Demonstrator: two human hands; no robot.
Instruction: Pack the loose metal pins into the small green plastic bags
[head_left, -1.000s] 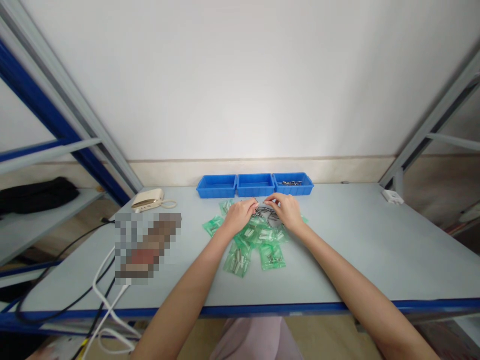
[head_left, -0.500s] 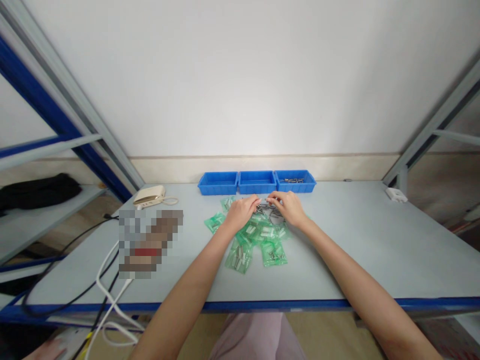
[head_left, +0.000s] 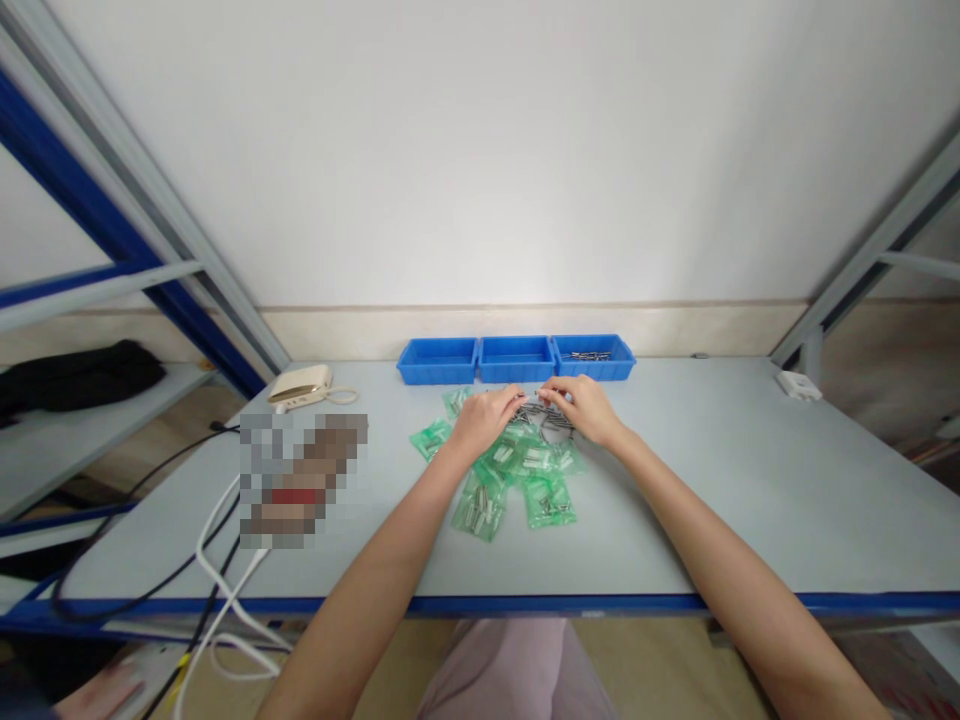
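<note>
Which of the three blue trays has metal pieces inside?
The rightmost blue plastic tray: it alone holds a small bunch of thin metal pieces; the left blue tray and middle blue tray show none.

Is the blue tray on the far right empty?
No, it isn't empty: the blue tray holds a small cluster of slim metal parts lying inside it.

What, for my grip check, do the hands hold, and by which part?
Fingertips of the left hand and right hand are at loose metal pins; too small to tell whether any is held, or where.
</note>
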